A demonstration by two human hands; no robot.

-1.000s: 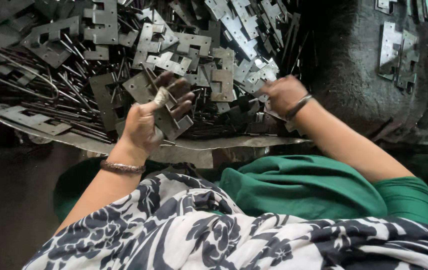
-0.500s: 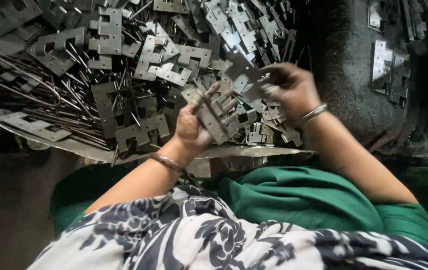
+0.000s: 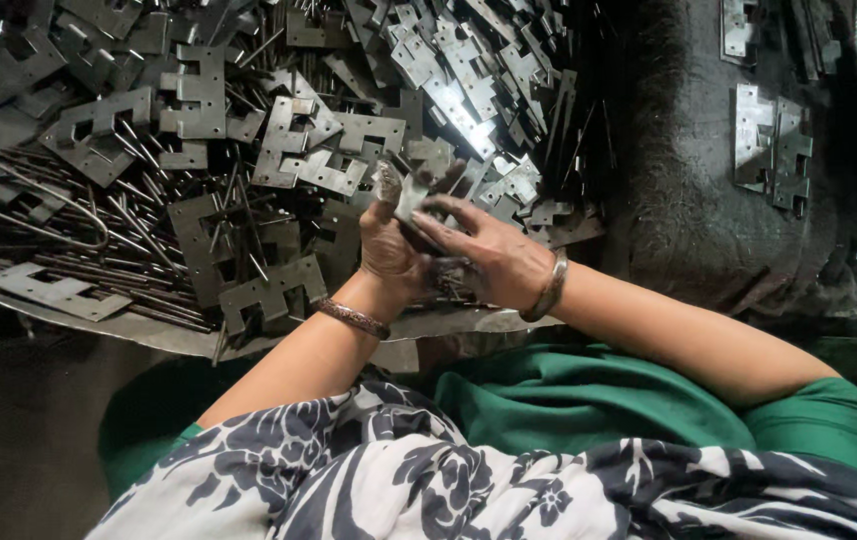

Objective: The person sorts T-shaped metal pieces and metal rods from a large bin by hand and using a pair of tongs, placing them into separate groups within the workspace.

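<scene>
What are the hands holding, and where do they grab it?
Both the left hand and right hand pinch a small metal plate by its lower end.

The stamped metal plates point(image 3: 289, 160) heaped on the table are dull silver-grey, paler where light catches them near the far edge, and the thin rods point(image 3: 149, 265) among them are darker steel grey. The small plate point(image 3: 411, 195) between the left hand point(image 3: 389, 245) and right hand point(image 3: 489, 262) is light grey; both hands are smudged black. A green garment point(image 3: 589, 410) lies under a white cloth with a dark navy flower pattern point(image 3: 399, 480), and each wrist bears a tarnished silver bangle point(image 3: 552, 288).
</scene>
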